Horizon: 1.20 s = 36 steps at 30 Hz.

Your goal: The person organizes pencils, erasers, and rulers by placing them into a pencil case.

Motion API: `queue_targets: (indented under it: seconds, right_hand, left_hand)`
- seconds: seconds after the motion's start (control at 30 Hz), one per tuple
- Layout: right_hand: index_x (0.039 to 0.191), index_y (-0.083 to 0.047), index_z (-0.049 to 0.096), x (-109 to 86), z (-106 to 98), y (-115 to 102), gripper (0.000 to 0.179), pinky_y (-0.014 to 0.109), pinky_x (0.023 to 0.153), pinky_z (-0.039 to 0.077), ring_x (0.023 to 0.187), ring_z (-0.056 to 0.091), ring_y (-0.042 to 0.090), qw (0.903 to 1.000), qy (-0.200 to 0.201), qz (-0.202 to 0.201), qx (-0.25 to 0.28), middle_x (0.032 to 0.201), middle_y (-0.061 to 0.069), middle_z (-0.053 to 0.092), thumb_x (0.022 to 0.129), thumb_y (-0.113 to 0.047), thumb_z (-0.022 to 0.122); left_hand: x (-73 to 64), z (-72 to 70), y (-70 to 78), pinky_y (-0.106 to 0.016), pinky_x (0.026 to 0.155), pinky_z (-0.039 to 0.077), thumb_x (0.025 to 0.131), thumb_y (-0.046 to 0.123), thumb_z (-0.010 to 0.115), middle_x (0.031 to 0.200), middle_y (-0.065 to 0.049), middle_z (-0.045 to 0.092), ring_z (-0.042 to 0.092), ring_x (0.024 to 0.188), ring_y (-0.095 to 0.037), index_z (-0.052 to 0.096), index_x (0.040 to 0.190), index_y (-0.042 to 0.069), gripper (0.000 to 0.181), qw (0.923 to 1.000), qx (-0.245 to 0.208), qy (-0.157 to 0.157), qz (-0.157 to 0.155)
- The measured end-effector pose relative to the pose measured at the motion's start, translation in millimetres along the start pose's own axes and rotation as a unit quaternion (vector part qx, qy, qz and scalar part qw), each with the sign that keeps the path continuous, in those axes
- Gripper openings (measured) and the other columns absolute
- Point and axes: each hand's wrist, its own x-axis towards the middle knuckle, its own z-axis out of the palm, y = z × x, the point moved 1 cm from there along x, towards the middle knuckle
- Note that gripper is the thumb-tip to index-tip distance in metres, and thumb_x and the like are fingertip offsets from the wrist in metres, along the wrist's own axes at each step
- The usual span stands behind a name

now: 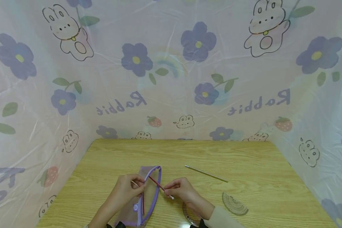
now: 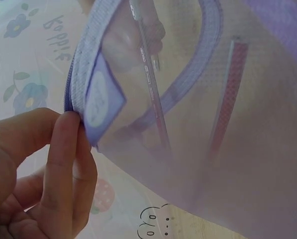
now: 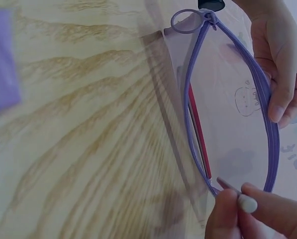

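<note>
A translucent pencil case (image 1: 130, 211) with purple zipper edging lies unzipped at the front left of the table. My left hand (image 1: 129, 189) pinches one edge of its mouth, beside the purple label (image 2: 101, 102) in the left wrist view. Between thumb and fingers, my right hand (image 1: 180, 190) holds a dark red pencil (image 1: 156, 182) near its white end. The pencil slants across the case's mouth, its far part behind the sheer wall in the left wrist view. Another red pencil (image 3: 200, 137) lies inside the case, along one side.
A gold-coloured pencil (image 1: 206, 173) lies on the wooden table (image 1: 245, 158) behind my right hand. To the right is a clear protractor (image 1: 235, 204), and another round-edged protractor (image 1: 188, 216) is partly hidden under my right wrist. A rabbit-print curtain (image 1: 171, 88) surrounds the table.
</note>
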Motion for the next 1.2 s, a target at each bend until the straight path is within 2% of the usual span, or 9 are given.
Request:
queue_targets:
  seconds: [0.2, 0.43, 0.73, 1.2]
  right_hand:
    - [0.099, 0.019, 0.066, 2.6, 3, 0, 0.017, 0.025, 0.071, 0.059, 0.076, 0.071, 0.021, 1.0, 0.006, 0.0, 0.004, 0.086, 0.022, 0.072, 0.087, 0.008, 0.07]
    - [0.1, 0.019, 0.066, 4.5, 8, -1, 0.017, 0.025, 0.072, 0.058, 0.077, 0.071, 0.022, 0.9998, 0.019, 0.003, 0.005, 0.089, 0.024, 0.072, 0.087, 0.008, 0.07]
    - [0.1, 0.019, 0.066, 6.4, 15, -4, 0.018, 0.025, 0.071, 0.059, 0.078, 0.072, 0.027, 0.9994, 0.034, -0.002, -0.002, 0.089, 0.027, 0.071, 0.087, 0.007, 0.071]
    - [0.1, 0.017, 0.068, 9.1, 22, -4, 0.018, 0.025, 0.071, 0.058, 0.076, 0.072, 0.024, 0.9992, 0.039, 0.009, 0.004, 0.089, 0.024, 0.072, 0.087, 0.005, 0.072]
  left_hand:
    - [0.6, 0.6, -0.4, -0.022, 0.053, 0.058, 0.087, -0.005, 0.072, 0.078, -0.004, 0.066, 0.067, 0.061, -0.01, 0.07, 0.093, -0.005, 0.006, 1.0, -0.002, -0.001, -0.002]
    - [-0.1, -0.9, -0.4, -0.022, 0.054, 0.058, 0.088, -0.005, 0.071, 0.079, -0.005, 0.066, 0.069, 0.063, -0.018, 0.07, 0.093, -0.003, 0.005, 0.9999, -0.008, -0.006, 0.006]
    - [-0.8, -0.9, -2.0, -0.021, 0.055, 0.058, 0.087, -0.005, 0.072, 0.079, -0.004, 0.067, 0.068, 0.062, -0.01, 0.071, 0.092, -0.003, 0.006, 0.9997, 0.005, -0.011, 0.019]
    - [-0.5, 0.3, -2.8, -0.021, 0.055, 0.058, 0.086, -0.006, 0.072, 0.079, -0.004, 0.068, 0.067, 0.062, -0.007, 0.071, 0.092, -0.003, 0.007, 0.9996, 0.012, -0.007, 0.025]
